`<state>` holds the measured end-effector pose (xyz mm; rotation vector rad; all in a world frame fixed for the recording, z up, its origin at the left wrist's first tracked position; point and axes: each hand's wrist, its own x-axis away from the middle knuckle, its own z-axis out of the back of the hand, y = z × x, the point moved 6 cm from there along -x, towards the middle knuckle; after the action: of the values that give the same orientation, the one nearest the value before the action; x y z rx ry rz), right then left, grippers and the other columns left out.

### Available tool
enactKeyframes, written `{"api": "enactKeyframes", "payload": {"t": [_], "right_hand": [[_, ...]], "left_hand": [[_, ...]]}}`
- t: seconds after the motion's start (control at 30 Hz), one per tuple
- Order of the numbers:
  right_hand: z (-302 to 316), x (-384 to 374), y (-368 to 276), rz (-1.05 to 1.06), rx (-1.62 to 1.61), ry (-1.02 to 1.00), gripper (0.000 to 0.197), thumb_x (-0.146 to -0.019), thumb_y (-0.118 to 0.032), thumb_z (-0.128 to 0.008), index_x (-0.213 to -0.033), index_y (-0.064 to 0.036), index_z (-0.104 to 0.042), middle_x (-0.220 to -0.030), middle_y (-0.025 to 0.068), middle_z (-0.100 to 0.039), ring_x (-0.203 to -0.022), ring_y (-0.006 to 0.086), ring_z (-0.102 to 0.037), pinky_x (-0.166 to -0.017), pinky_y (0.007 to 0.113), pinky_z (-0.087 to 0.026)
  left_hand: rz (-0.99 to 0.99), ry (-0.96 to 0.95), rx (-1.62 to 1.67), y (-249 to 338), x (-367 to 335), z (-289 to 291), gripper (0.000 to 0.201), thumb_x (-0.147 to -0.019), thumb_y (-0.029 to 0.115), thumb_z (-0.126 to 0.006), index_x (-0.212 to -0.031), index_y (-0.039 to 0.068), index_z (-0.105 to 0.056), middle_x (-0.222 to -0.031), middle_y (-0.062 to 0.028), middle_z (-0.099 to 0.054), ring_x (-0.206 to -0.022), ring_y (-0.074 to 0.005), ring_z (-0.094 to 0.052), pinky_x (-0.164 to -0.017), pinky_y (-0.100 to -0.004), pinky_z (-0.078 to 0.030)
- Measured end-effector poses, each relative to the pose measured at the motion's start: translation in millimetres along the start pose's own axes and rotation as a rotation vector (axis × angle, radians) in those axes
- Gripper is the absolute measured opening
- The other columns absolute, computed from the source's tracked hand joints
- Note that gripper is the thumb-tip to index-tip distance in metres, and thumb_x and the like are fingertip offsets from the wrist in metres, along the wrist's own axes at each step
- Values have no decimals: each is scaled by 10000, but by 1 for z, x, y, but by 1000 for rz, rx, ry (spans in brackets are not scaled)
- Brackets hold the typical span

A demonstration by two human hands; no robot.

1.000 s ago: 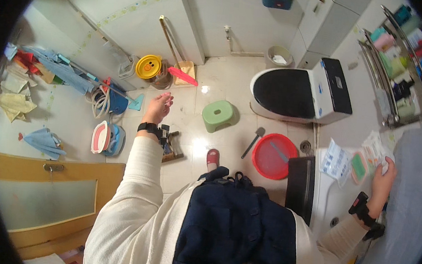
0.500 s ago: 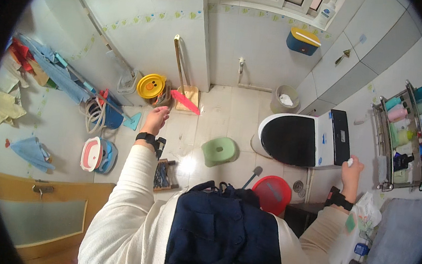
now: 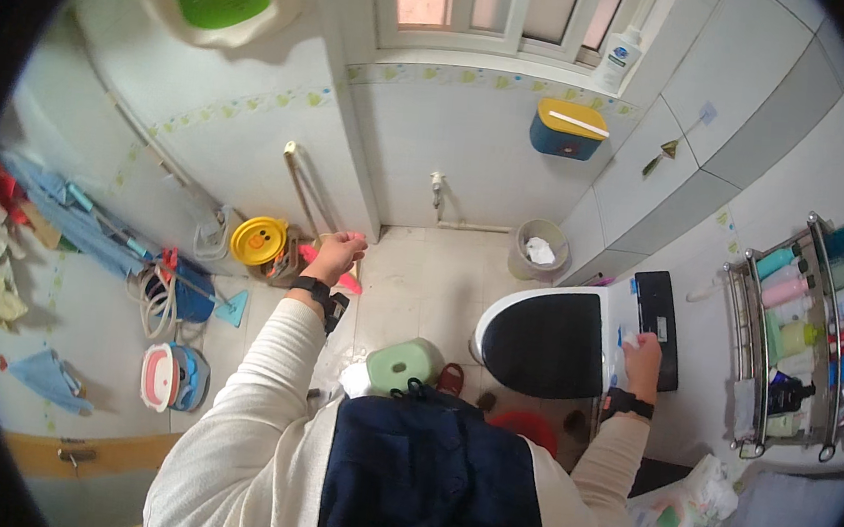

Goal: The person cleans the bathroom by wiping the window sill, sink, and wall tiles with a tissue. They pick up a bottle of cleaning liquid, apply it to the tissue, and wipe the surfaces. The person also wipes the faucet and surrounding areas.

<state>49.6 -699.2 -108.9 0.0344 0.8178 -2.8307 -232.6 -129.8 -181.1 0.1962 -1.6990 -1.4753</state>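
One small white wad [image 3: 628, 338] pinched in right hand [image 3: 644, 358], over toilet [image 3: 546, 343]

Head view, looking down. Right thumb and fingers closed on wad, close by front of tank; cannot tell whether touching it. Left hand [image 3: 339, 254] held well apart, fingers bent and near one another; cannot tell whether gripping anything.

Around and in the way: pink broom head [image 3: 351, 284], partly covered by left hand. Yellow-lidded tub [image 3: 260, 239] just beside. Farther left, blue bucket [image 3: 196, 301] with pale hose [image 3: 151, 297] looped at its side; pink-and-white basin [image 3: 159, 377] nearer the door [image 3: 119, 458]. Blue cloth [image 3: 49, 376] hanging on left wall. Close to the body, green stool [image 3: 401, 365], then red basin [image 3: 528, 429], half hidden by dark clothing. Waste bin [image 3: 530, 270] in back corner, just beyond toilet, white paper inside. Metal rack [image 3: 743, 322] at far right, crowded with bottles, to the right of tank.

Edges and open room: black toilet lid down, rounded front toward mid-room. White bottle [image 3: 616, 62] standing on window sill; yellow-topped blue box [image 3: 563, 142] below it on back wall. Widest stretch: pale tiled floor [image 3: 430, 284], from stool to back wall, between left hand and toilet. Narrower gap between stool and toilet front.
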Motion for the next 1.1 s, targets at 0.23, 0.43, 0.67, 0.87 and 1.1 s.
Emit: {"api": "enactKeyframes", "payload": {"t": [0.23, 0.43, 0.67, 0.87, 1.1], "right_hand": [[-77, -89, -36, 163, -153, -38, 291, -688, -80, -758, -918, 6, -601, -882, 174, -635, -835, 320, -624, -747, 356, -490], [-152, -117, -142, 153, -913, -483, 252, -784, -24, -687, -1011, 29, -592, -901, 107, -667, -813, 167, -637, -715, 278, -502], [-181, -132, -248, 280, -994, -592, 246, -816, -28, -666, -1030, 40, -565, -915, 103, -664, -836, 141, -636, -732, 262, -503], [-192, -155, -274, 158, -981, -424, 205, -809, -16, -675, -976, 47, -574, -874, 86, -657, -792, 133, -617, -720, 267, -502], [-194, -170, -311, 206, -538, -353, 161, -806, -130, -658, -872, 16, -639, -798, 132, -648, -724, 213, -612, -660, 321, -471]], "left_hand": [[-41, -101, -64, 72, -71, -107, 178, -850, 226, -613, -991, 120, -592, -885, 30, -605, -777, -73, -567, -588, -195, -391], [-94, -411, -287, 112, -71, -188, 329, -871, 341, -633, -1115, 125, -587, -948, 24, -618, -831, -90, -544, -703, -235, -419], [-203, -705, -378, 155, -82, -266, 513, -873, 390, -633, -1274, 87, -529, -1019, 3, -633, -860, -91, -558, -722, -235, -441], [-495, -898, -348, 187, -129, -282, 280, -771, 112, -764, -999, -4, -648, -875, -27, -656, -775, -88, -586, -708, -256, -491], [-506, -840, -434, 219, -194, -246, 194, -754, 117, -771, -843, 4, -641, -762, -9, -636, -686, -76, -563, -634, -235, -472]]}}
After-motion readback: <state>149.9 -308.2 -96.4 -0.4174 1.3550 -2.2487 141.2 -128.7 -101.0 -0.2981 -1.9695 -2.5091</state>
